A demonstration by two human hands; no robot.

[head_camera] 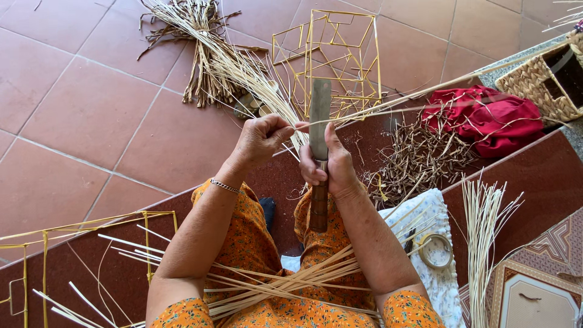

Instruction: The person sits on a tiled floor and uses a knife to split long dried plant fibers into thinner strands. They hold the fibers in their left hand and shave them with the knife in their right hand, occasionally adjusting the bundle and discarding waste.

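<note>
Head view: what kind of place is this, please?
Probably a home basket-weaving workspace on a tiled floor: bundles of cane strips, yellow wire frames, and a woven basket lie about.

The floor [91, 109] is laid with large terracotta-red square tiles set on a diagonal, with pale grout lines between them. A darker, speckled maroon step [546, 176] runs across the lower part of the view from bottom left to upper right, its edge marked by a thin pale line. At the top right a grey stone strip [516, 67] borders the tiles. In the bottom right corner lies a patterned tile [534, 291] with brown, cream and white geometric shapes. The light is even and soft, with only faint shadows.
</note>
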